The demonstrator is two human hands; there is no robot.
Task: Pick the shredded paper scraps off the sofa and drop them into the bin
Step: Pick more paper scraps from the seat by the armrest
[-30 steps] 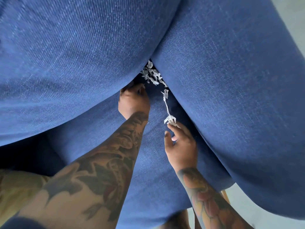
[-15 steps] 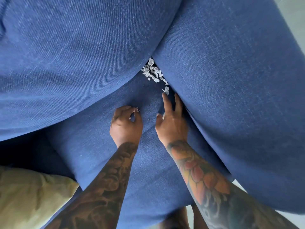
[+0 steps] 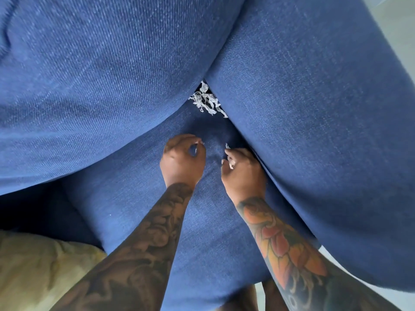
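The right hand is curled, pinching a few white paper scraps. The left hand pinches thumb to fingertip; whether it grips anything, I cannot tell. One tangled clump of scraps sits in the sofa crease beyond both hands.

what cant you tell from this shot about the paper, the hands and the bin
- Bin: not in the head view at all.
- Paper scraps: how far they run into the crevice is hidden by the sofa cushions.
- Right hand: curled fingers hide how much paper it holds.
- Left hand: anything pinched is too small to see.
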